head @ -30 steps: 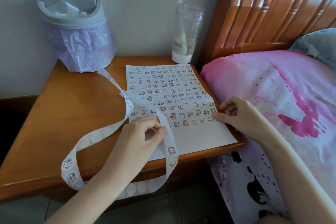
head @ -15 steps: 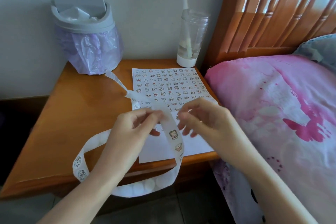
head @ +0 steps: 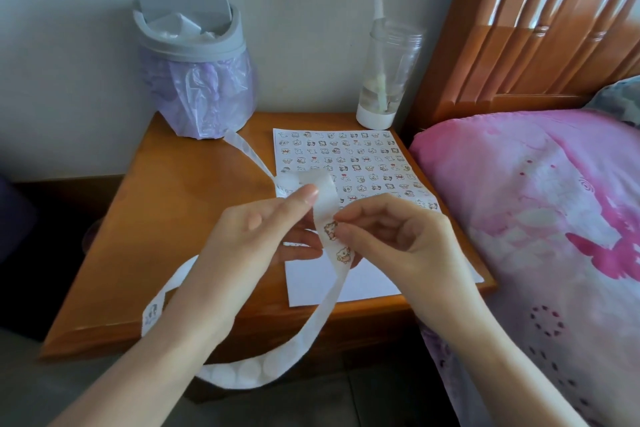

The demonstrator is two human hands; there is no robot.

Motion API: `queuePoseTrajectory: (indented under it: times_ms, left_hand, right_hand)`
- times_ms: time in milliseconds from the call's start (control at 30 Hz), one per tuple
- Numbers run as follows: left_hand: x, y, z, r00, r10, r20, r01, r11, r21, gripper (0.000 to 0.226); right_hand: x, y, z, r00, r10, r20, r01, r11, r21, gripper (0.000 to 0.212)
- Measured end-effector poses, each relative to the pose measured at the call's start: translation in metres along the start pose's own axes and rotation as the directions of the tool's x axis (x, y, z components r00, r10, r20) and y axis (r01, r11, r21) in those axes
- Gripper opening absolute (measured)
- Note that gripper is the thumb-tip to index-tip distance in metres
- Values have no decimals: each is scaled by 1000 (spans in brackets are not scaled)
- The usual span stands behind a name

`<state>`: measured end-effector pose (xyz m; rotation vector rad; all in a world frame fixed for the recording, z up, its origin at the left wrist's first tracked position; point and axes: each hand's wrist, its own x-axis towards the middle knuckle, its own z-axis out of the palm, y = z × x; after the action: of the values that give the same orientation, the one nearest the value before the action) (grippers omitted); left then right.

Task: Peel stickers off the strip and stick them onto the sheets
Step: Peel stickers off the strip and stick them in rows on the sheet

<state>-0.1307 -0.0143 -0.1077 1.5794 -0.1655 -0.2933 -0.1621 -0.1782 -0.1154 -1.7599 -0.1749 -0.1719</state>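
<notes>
Strip (head: 320, 312) hangs nearest me in a slack loop below the front edge of the surface (head: 180, 218). I judge that loop the first risk, since its weight could drag the backing through my left hand (head: 256, 239) during the peel. That hand pinches the strip between thumb and fingers. My right hand (head: 398, 236) nips the edge of a sticker (head: 330, 229) with thumb and forefinger. Too sharp a pull might tear the sticker or fold it onto itself. The held stretch runs between both hands, above the bare lower part of the sheet (head: 346, 282), and the far tail trails back toward the bin (head: 194, 80).
</notes>
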Motion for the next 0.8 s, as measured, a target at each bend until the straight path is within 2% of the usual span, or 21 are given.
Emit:
queuePoseTrajectory:
  times_ms: [133, 300, 567, 800]
  left_hand:
    - [-1, 1, -5, 999, -23, 25, 23, 1000, -4, 40]
    - [-2, 1, -9, 999, 9, -52, -8, 1000, 30, 12]
    - [-1, -2, -15, 993, 55, -104, -48, 996, 71, 13]
    - [-1, -2, -17, 994, 59, -89, -50, 994, 100, 16]
  right_hand:
    - [1, 3, 7, 999, -30, -37, 30, 999, -14, 12]
    - [2, 6, 15, 996, -77, -52, 72, 993, -95, 12]
    - [6, 9, 24, 994, -94, -48, 86, 986, -143, 16]
    - [7, 13, 28, 991, -118, -63, 104, 974, -200, 13]
